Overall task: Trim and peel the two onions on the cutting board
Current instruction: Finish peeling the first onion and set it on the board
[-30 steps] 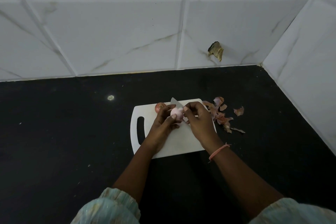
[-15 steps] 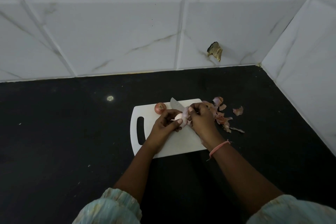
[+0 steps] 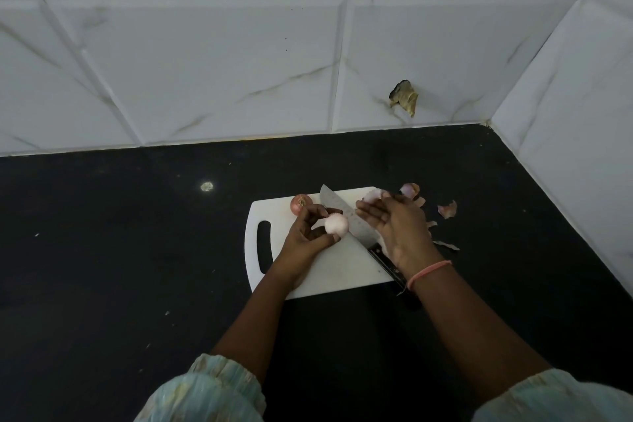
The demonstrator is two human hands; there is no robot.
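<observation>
A white cutting board (image 3: 337, 272) lies on the black counter. My left hand (image 3: 306, 237) holds a pale peeled onion (image 3: 336, 224) between thumb and fingers just above the board. A second onion (image 3: 300, 204), still in its reddish skin, sits at the board's far edge. A knife lies slanted across the board, its blade (image 3: 344, 214) next to the peeled onion and its dark handle (image 3: 390, 267) partly under my right wrist. My right hand (image 3: 395, 226) hovers over the board's right side with straight fingers. A pale piece of peel (image 3: 371, 195) lies at its fingertips.
Loose onion skins (image 3: 447, 209) are scattered on the counter right of the board. White tiled walls close the back and right sides. A brownish scrap (image 3: 404, 100) sticks to the back wall. A small pale spot (image 3: 206, 186) marks the counter left of the board.
My right hand has left the onion, moved right and opened its fingers. The left hand still holds the peeled onion. The knife now shows lying on the board.
</observation>
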